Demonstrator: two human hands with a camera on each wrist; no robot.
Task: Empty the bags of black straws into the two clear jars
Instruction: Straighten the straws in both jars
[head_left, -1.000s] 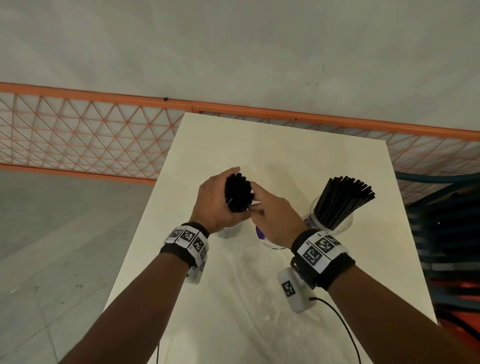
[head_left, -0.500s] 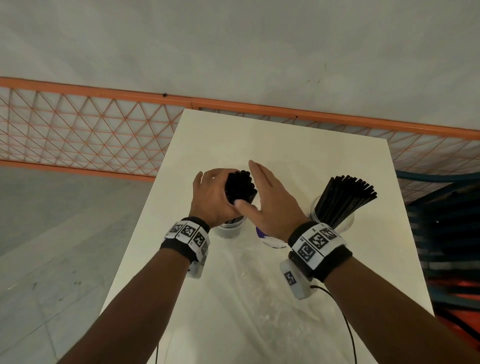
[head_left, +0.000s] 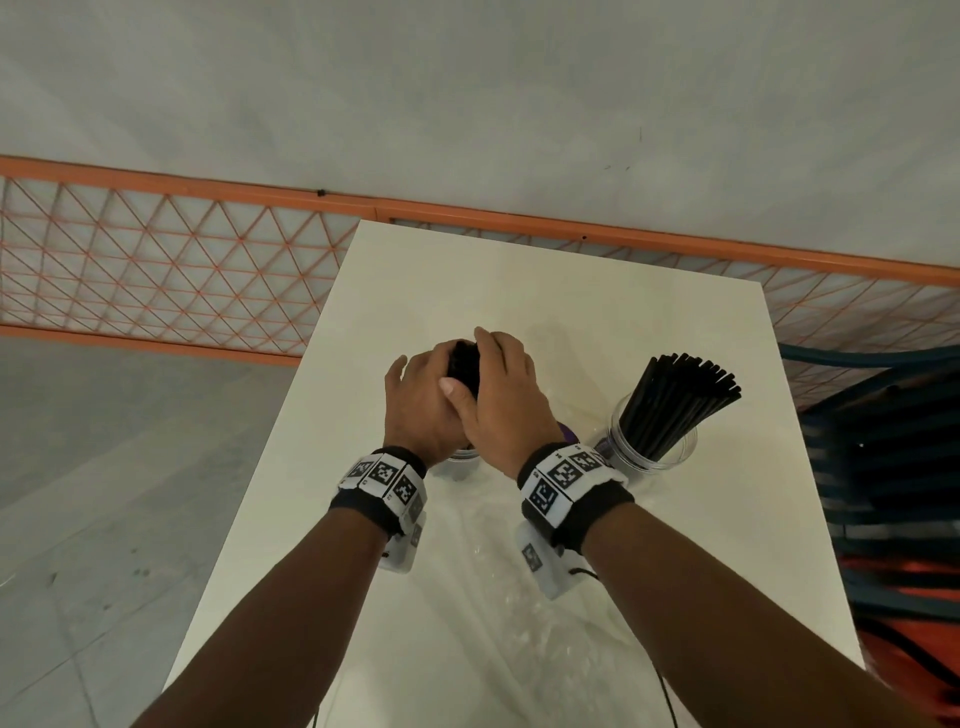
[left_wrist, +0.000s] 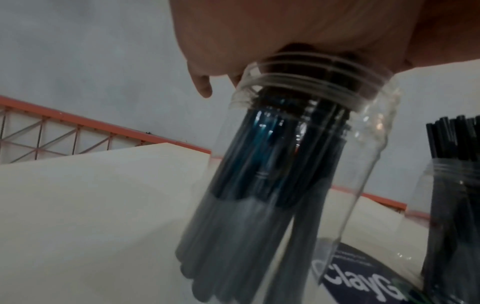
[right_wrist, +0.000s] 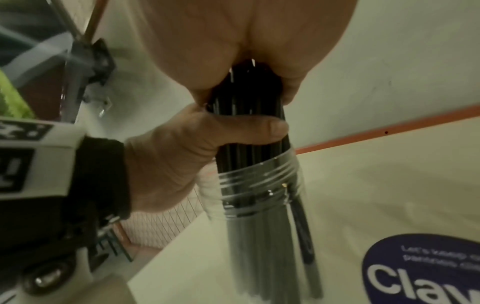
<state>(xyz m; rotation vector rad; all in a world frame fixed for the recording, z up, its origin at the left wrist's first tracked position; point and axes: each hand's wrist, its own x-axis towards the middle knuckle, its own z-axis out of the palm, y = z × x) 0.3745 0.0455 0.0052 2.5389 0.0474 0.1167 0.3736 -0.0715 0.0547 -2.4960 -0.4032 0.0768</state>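
A bundle of black straws (head_left: 464, 362) stands in the left clear jar (head_left: 461, 460); through the jar wall (left_wrist: 298, 164) the straws reach its bottom. My left hand (head_left: 421, 410) grips the bundle just above the jar mouth, its thumb (right_wrist: 249, 128) wrapped across the straws. My right hand (head_left: 501, 400) lies over the straw tops, palm (right_wrist: 246, 41) pressing down on them. The right clear jar (head_left: 652, 449) holds a fanned bunch of black straws (head_left: 680, 397) that lean to the right.
The white table (head_left: 571, 291) is narrow, its edges close on both sides. Crumpled clear plastic bags (head_left: 519, 597) lie in front of the jars, one with a purple label (right_wrist: 420, 273). An orange mesh fence (head_left: 156, 270) runs behind, and dark stacked frames (head_left: 893, 467) stand on the right.
The bundle has sunk deeper into the left jar. My right hand left the bundle's side, spread out, then settled flat on the straw tops. My left hand keeps its grip.
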